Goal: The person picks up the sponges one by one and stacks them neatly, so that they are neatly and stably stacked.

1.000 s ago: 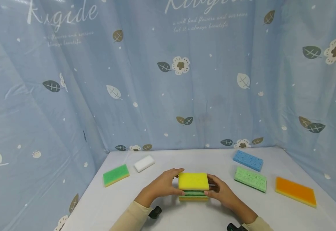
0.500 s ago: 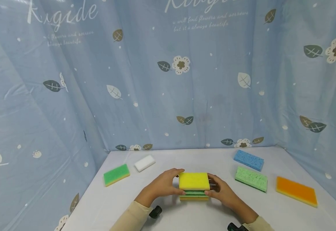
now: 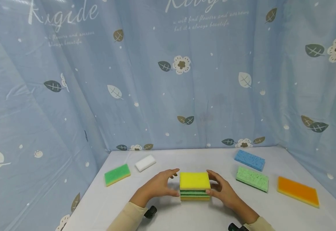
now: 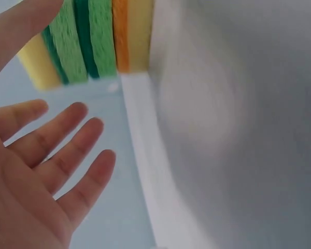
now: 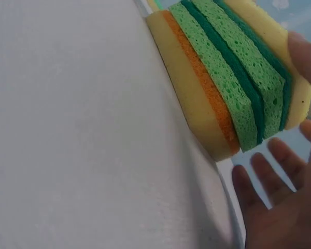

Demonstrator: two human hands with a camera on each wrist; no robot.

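A stack of sponges (image 3: 195, 181) stands on the white table, with a yellow sponge on top. Below it the right wrist view shows light green layers (image 5: 223, 67) alternating with dark green ones, then an orange layer over pale yellow foam at the bottom. My left hand (image 3: 155, 186) is beside the stack's left side, fingers spread and apart from it; its palm (image 4: 31, 192) faces the left wrist camera. On the right side, my right hand (image 3: 224, 192) has its thumb at the stack, where contact is unclear, and its loosely extended fingers (image 5: 272, 181) stand off it.
A green-and-yellow sponge (image 3: 117, 175) and a white block (image 3: 145, 163) lie at left. To the right lie a blue sponge (image 3: 250, 160), a light green sponge (image 3: 252, 179) and an orange sponge (image 3: 297, 191). A blue patterned curtain (image 3: 144, 80) hangs behind the table.
My left hand has let go of the stack and drawn away to the left, its fingers spreading. The right hand's fingers have loosened slightly from the stack, which stays in place.
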